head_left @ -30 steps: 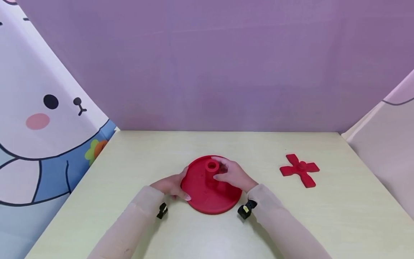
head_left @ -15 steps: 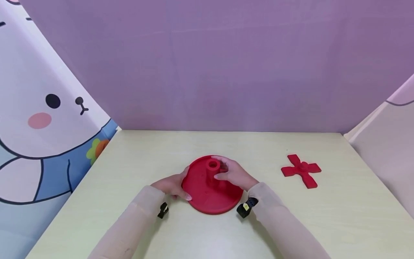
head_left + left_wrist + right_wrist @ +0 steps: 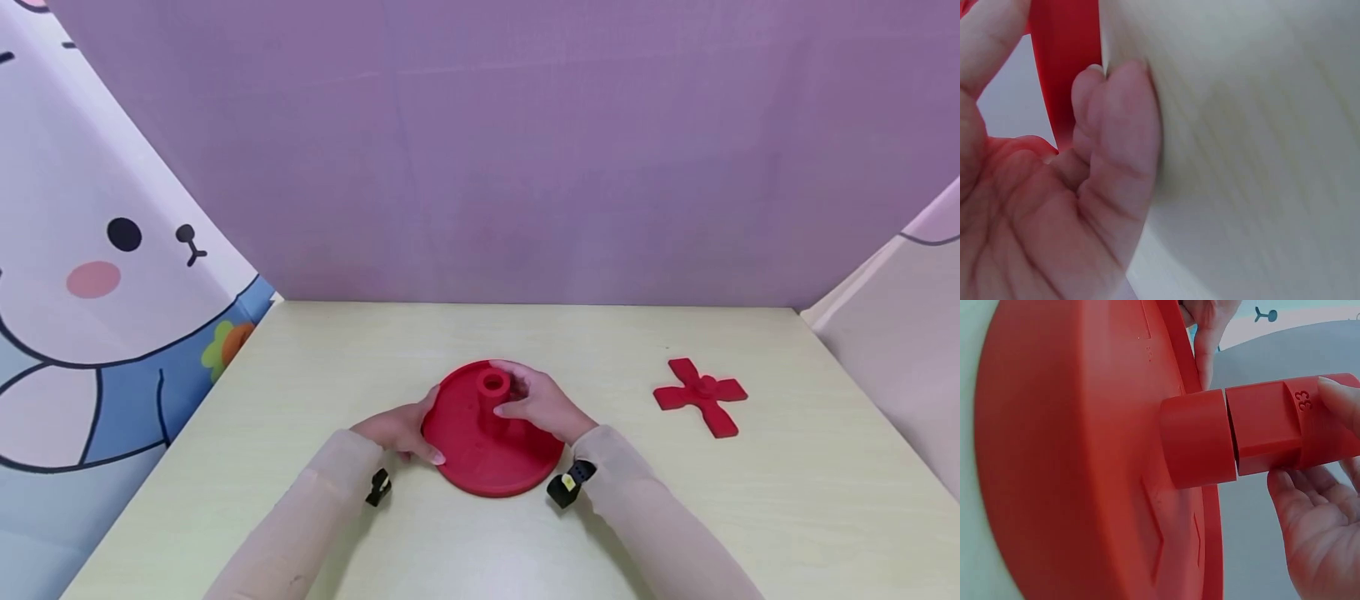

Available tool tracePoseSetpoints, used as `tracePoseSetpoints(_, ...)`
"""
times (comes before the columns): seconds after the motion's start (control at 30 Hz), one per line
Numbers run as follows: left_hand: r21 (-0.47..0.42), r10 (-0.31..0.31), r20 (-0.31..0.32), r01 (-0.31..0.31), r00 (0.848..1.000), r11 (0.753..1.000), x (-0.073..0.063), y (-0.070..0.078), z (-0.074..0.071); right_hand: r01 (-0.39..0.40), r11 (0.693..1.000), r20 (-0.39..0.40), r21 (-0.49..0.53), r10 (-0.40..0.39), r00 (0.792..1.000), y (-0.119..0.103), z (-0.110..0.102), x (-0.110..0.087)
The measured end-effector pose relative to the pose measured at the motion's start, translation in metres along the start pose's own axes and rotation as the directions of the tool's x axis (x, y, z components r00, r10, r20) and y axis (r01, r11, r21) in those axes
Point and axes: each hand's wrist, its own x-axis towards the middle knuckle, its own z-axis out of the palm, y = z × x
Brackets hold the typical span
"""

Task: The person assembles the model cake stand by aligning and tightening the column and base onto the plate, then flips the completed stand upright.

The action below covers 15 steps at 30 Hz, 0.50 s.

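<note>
A red round disc with a low raised rim lies on the table in the head view. At its middle rises a short red collar. A hollow red tube marked "33" stands on the collar, with a thin seam between the two. My right hand grips the tube's upper part between thumb and fingers. My left hand holds the disc's left edge. In the left wrist view, the left fingers curl at the red rim. Whether the tube reaches inside the collar is hidden.
A red four-bladed piece with a round knob at its centre lies on the table to the right. The pale table meets a purple backdrop behind. A printed cartoon cloth hangs at left.
The head view has shifted slightly. Both hands keep their places on the disc and the tube, and the right wrist has turned only a little.
</note>
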Motion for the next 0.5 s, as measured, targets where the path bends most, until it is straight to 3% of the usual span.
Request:
tracePoseSetpoints(0.3, -0.013, 0.003, -0.002, -0.003, 1.0, 1.0, 0.0014, -0.0008, 0.0001, 0.026, 1.0, -0.012, -0.018, -0.026, 1.0, 0.0021, 0.0007, 0.0015)
tracePoseSetpoints(0.5, -0.011, 0.004, -0.001, -0.004, 1.0, 1.0, 0.0007, -0.0004, -0.0001, 0.06, 0.998, 0.064, -0.016, -0.059, 0.996, 0.0036, 0.0013, 0.002)
